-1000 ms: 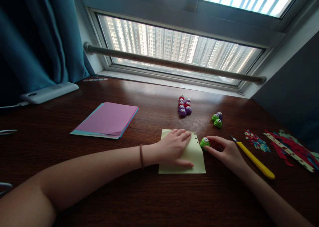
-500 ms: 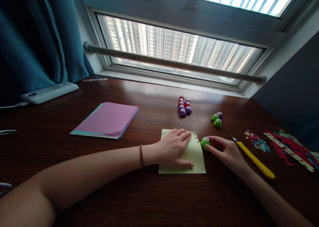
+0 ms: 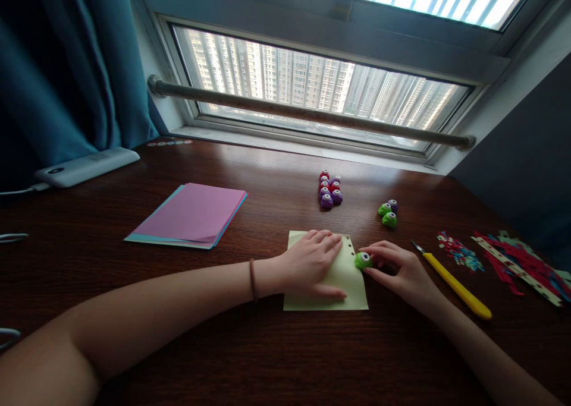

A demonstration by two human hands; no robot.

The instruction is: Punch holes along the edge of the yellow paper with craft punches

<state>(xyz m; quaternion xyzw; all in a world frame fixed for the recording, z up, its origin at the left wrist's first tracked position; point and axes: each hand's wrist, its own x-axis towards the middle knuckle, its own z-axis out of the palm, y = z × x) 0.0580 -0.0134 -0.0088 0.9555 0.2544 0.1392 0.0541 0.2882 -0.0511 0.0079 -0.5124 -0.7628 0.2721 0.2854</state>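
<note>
A pale yellow sheet of paper (image 3: 323, 301) lies on the table, with several small star-shaped holes near its upper right edge. My left hand (image 3: 314, 260) rests flat on it, fingers stretched out. At the sheet's right edge sits a green craft punch (image 3: 363, 260) with a white top marked by a dark star. Thumb and fingers of my right hand (image 3: 399, 266) grip this punch from the right side. The paper's edge meets the punch, though how far it reaches inside is hidden.
A stack of coloured paper (image 3: 191, 213) lies left. Beyond the sheet stand purple and red punches (image 3: 330, 190) and a smaller group of green and purple ones (image 3: 388, 213). To the right are a yellow-handled craft knife (image 3: 459, 287), confetti bits (image 3: 459, 251) and punched paper strips (image 3: 520, 266).
My right hand has shifted the green punch slightly left and down along the paper's right edge. The punch's top now faces more toward me. My left hand stays in place.
</note>
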